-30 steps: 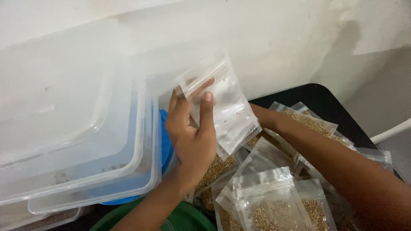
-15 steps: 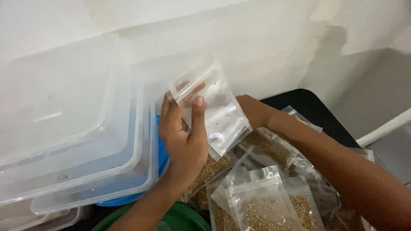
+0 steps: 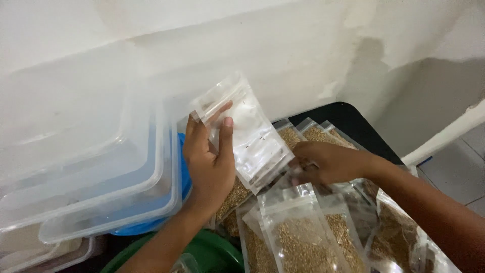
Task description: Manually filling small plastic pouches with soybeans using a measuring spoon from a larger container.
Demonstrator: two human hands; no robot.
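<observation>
We have an empty clear zip pouch [image 3: 247,136] in our left hand [image 3: 209,162], held up before the white wall [image 3: 313,45]. Thumb lies across the pouch's front, fingers behind its upper edge; the grip is closed on the pouch's left side.

Our right hand [image 3: 328,162] is low, just right of the pouch's bottom corner, fingers curled down among the filled seed pouches [image 3: 303,237]. Whether it grips one of them or the empty pouch's corner we cannot tell.

Step, as we judge it: an empty pouch taken up, mouth not yet opened. Next move would call for both hands at the pouch's top edge to part the seal, so the right hand would have to come up.

The filled pouches lie heaped on the black table [image 3: 348,116], toward its near right side. Stacked clear plastic containers [image 3: 101,172] sit at left, a green basin [image 3: 212,253] at the near edge.
</observation>
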